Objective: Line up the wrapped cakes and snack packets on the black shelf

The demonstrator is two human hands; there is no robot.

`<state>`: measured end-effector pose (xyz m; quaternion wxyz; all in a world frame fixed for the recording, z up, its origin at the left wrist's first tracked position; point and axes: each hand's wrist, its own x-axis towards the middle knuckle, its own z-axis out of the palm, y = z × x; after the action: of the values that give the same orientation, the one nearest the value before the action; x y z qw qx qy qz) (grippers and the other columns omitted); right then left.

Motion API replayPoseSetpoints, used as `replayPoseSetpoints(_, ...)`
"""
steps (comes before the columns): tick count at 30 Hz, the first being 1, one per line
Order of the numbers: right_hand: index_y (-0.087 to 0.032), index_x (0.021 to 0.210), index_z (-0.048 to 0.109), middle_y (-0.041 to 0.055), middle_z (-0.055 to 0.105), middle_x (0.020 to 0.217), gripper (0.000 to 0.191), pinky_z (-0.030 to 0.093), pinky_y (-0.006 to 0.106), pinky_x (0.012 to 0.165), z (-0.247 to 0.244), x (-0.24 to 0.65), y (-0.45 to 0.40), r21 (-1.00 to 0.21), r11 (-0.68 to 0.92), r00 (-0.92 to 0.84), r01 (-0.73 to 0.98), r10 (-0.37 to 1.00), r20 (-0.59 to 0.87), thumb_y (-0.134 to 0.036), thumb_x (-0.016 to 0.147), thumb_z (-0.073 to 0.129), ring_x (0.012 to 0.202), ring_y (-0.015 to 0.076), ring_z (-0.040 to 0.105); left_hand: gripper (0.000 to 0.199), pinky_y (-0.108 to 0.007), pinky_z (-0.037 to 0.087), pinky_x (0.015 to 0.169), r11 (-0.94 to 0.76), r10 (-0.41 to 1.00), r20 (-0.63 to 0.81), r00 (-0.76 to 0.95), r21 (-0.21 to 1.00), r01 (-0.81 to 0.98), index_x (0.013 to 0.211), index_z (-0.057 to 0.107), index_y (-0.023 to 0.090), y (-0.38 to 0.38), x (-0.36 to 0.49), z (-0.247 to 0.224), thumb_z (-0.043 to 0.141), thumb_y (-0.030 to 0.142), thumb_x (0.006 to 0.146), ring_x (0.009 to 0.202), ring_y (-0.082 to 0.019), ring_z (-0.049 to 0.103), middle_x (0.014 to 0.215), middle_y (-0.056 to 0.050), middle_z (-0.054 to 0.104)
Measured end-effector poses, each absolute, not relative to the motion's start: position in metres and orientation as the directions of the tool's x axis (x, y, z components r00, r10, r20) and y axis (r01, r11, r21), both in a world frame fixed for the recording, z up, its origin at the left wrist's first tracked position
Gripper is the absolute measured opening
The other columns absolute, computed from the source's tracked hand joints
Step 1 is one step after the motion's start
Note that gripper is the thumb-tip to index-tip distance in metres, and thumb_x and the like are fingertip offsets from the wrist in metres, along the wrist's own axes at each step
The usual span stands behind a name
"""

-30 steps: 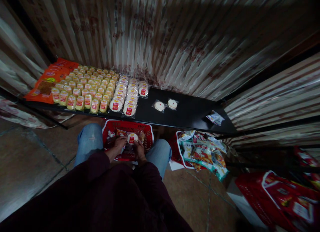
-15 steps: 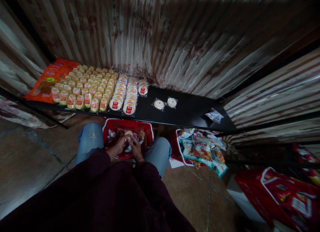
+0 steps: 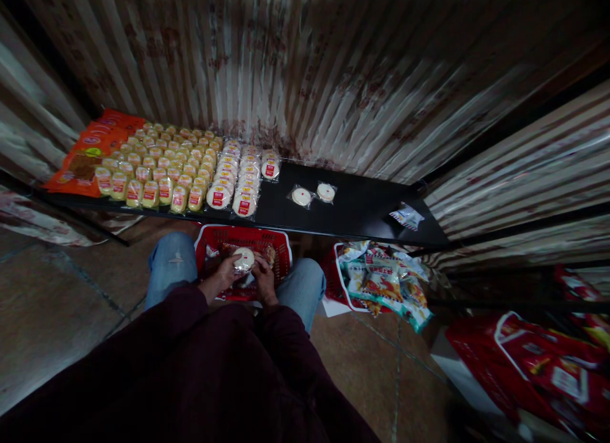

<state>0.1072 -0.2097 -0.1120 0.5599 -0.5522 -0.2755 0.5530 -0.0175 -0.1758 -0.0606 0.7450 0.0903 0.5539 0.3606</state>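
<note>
Between my knees, over the red basket (image 3: pixel 200 239), I hold a round white cracker packet (image 3: pixel 244 258) in clear wrap, with a small red mark on its face. My left hand (image 3: pixel 227 272) is closed on its left edge. The fingers of my right hand (image 3: pixel 264 278) pinch the wrap at its right side. Other wrapped snacks lie in the basket below, partly hidden by my hands. On the black shelf ahead are two similar packets, a left one (image 3: pixel 302 196) and a right one (image 3: pixel 326 192), lying flat.
Rows of yellow wrapped cakes (image 3: pixel 166 170) and stacked white cracker packets (image 3: pixel 245 182) fill the shelf's left part, beside an orange bag (image 3: pixel 95 150). A crumpled packet (image 3: pixel 407 216) lies on the black shelf (image 3: pixel 357 217). Snack bags (image 3: pixel 381 278) overfill a second basket at right; red bags (image 3: pixel 548 367) stand beyond.
The cracker packet, mostly covered by my hands before, has come up and now faces me. My hands have moved a little farther apart at its sides.
</note>
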Motion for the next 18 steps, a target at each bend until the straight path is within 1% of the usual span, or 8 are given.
replayPoseSetpoints(3, -0.020, 0.097, 0.068, 0.0033, 0.071, 0.104, 0.038, 0.046, 0.034, 0.092, -0.108, 0.110, -0.209, -0.936, -0.216, 0.262, -0.277, 0.921, -0.290, -0.035, 0.062, 0.067, 0.095, 0.0183, 0.060, 0.038, -0.027, 0.053, 0.057, 0.737, 0.630, -0.766, 0.128, 0.537, -0.410, 0.106, 0.063, 0.014, -0.175, -0.015, -0.057, 0.067, 0.034, 0.075, 0.072, -0.020, 0.066, 0.086, -0.011, 0.071)
replayPoseSetpoints(5, -0.020, 0.092, 0.069, 0.0029, 0.071, 0.101, 0.033, 0.045, 0.034, 0.093, -0.106, 0.111, -0.210, -0.954, -0.199, 0.286, -0.226, 0.922, -0.260, -0.034, 0.062, 0.067, 0.095, 0.0189, 0.060, 0.035, -0.027, 0.052, 0.059, 0.745, 0.629, -0.767, 0.124, 0.551, -0.376, 0.103, 0.064, 0.014, -0.176, -0.012, -0.056, 0.067, 0.034, 0.074, 0.073, -0.020, 0.066, 0.085, -0.010, 0.071)
replayPoseSetpoints(8, -0.022, 0.080, 0.069, 0.0017, 0.071, 0.090, 0.022, 0.045, 0.035, 0.093, -0.106, 0.113, -0.211, -0.972, -0.213, 0.336, -0.101, 0.912, -0.235, -0.031, 0.061, 0.066, 0.093, 0.0203, 0.060, 0.028, -0.026, 0.051, 0.061, 0.744, 0.637, -0.764, 0.107, 0.572, -0.345, 0.096, 0.065, 0.014, -0.180, -0.009, -0.056, 0.067, 0.031, 0.074, 0.074, -0.018, 0.064, 0.081, -0.008, 0.070)
replayPoseSetpoints(10, -0.023, 0.076, 0.069, 0.0017, 0.070, 0.085, 0.017, 0.044, 0.036, 0.092, -0.106, 0.113, -0.213, -0.972, -0.233, 0.366, -0.013, 0.904, -0.222, -0.029, 0.060, 0.065, 0.090, 0.0211, 0.061, 0.024, -0.025, 0.050, 0.062, 0.737, 0.645, -0.758, 0.099, 0.584, -0.340, 0.093, 0.065, 0.014, -0.184, -0.006, -0.057, 0.065, 0.029, 0.074, 0.074, -0.017, 0.064, 0.079, -0.008, 0.069)
replayPoseSetpoints(13, -0.024, 0.078, 0.071, 0.0018, 0.070, 0.088, 0.018, 0.044, 0.037, 0.093, -0.106, 0.112, -0.217, -0.968, -0.239, 0.344, 0.079, 0.918, -0.199, -0.029, 0.062, 0.065, 0.091, 0.0220, 0.061, 0.027, -0.027, 0.049, 0.067, 0.715, 0.680, -0.724, 0.116, 0.620, -0.323, 0.093, 0.065, 0.016, -0.190, -0.003, -0.058, 0.066, 0.033, 0.072, 0.081, -0.018, 0.063, 0.084, -0.007, 0.070)
replayPoseSetpoints(15, -0.024, 0.083, 0.072, 0.0023, 0.071, 0.090, 0.021, 0.044, 0.037, 0.093, -0.102, 0.112, -0.218, -0.967, -0.241, 0.302, 0.076, 0.930, -0.208, -0.034, 0.066, 0.064, 0.093, 0.0222, 0.062, 0.031, -0.028, 0.047, 0.071, 0.709, 0.690, -0.714, 0.116, 0.635, -0.307, 0.092, 0.065, 0.017, -0.193, -0.002, -0.059, 0.067, 0.039, 0.070, 0.085, -0.019, 0.063, 0.087, -0.007, 0.070)
replayPoseSetpoints(18, -0.023, 0.089, 0.073, 0.0049, 0.072, 0.094, 0.029, 0.046, 0.036, 0.091, -0.093, 0.109, -0.220, -0.967, -0.255, 0.249, 0.008, 0.937, -0.245, -0.045, 0.074, 0.061, 0.094, 0.0231, 0.063, 0.035, -0.028, 0.046, 0.075, 0.697, 0.703, -0.701, 0.121, 0.645, -0.315, 0.091, 0.065, 0.018, -0.196, 0.001, -0.059, 0.065, 0.046, 0.070, 0.091, -0.020, 0.062, 0.090, -0.007, 0.070)
